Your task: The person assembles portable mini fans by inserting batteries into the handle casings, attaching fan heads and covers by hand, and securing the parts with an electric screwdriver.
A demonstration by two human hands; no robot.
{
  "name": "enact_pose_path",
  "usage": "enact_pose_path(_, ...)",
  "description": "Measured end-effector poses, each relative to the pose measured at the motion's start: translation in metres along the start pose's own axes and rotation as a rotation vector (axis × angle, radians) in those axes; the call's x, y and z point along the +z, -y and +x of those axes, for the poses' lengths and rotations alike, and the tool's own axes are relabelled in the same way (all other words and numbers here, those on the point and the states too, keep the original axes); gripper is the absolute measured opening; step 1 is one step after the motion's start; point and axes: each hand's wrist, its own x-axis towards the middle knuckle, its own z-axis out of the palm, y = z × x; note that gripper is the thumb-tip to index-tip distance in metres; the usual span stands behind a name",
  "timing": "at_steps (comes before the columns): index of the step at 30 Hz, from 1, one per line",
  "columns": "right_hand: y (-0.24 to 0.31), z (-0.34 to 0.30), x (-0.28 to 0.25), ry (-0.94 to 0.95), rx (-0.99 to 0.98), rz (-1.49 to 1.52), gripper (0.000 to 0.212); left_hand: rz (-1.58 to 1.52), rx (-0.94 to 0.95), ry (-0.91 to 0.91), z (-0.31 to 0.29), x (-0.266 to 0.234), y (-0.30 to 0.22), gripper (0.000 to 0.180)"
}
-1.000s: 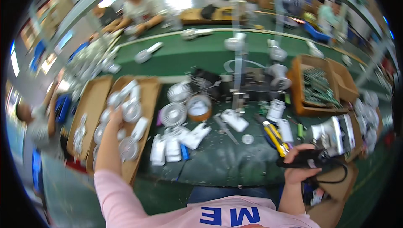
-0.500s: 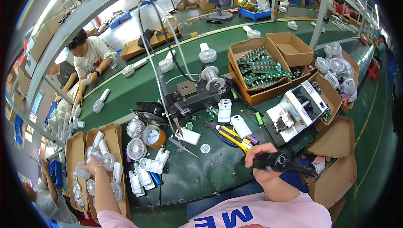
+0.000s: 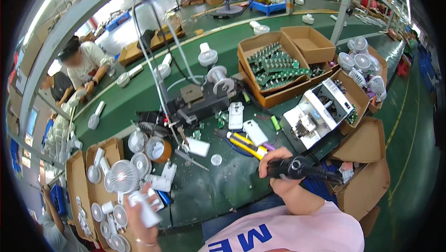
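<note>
My left hand [image 3: 134, 222] is closed round the handle of a white handheld fan [image 3: 124, 176]. The fan's round head is blurred and points away from me, over the edge of the cardboard tray. My right hand [image 3: 276, 166] grips a black electric screwdriver [image 3: 290, 168] above the bench's front edge. Beyond it lie yellow-handled pliers [image 3: 246, 144]. Several white fans [image 3: 120, 216] lie in the cardboard tray [image 3: 88, 189] at left. White casing parts [image 3: 168, 173] and more fan heads [image 3: 141, 163] sit between the tray and the bench middle.
A soldering fixture with a wire spool [image 3: 220, 80] stands mid-bench. Green circuit boards [image 3: 274, 66] fill a box behind. A white machine [image 3: 316, 115] stands at right. Fans lie along the green conveyor [image 3: 181, 57]. A person [image 3: 86, 61] works across it.
My left hand has come out of the tray, nearer and to the right, lifting a white fan. My right hand still grips the screwdriver. The whole view has shifted slightly.
</note>
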Motion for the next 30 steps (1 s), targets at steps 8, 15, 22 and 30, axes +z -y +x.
enact_pose_path(8,0.004,0.007,0.016,-0.172,-0.151,-0.257,0.091,0.066,0.055,0.400,-0.011,0.059,0.077,0.055)
enact_pose_path(15,-0.007,0.006,0.007,-0.112,-0.147,-0.092,0.096,-0.400,-0.197,0.326,-0.027,0.059,0.094,0.056)
enact_pose_path(22,-0.003,0.002,0.008,-0.048,-0.185,-0.080,0.090,-0.281,-0.179,0.385,-0.038,0.050,0.094,0.043)
enact_pose_path(30,-0.002,0.007,0.008,-0.065,-0.173,-0.097,0.090,-0.292,-0.137,0.460,-0.043,0.055,0.095,0.046)
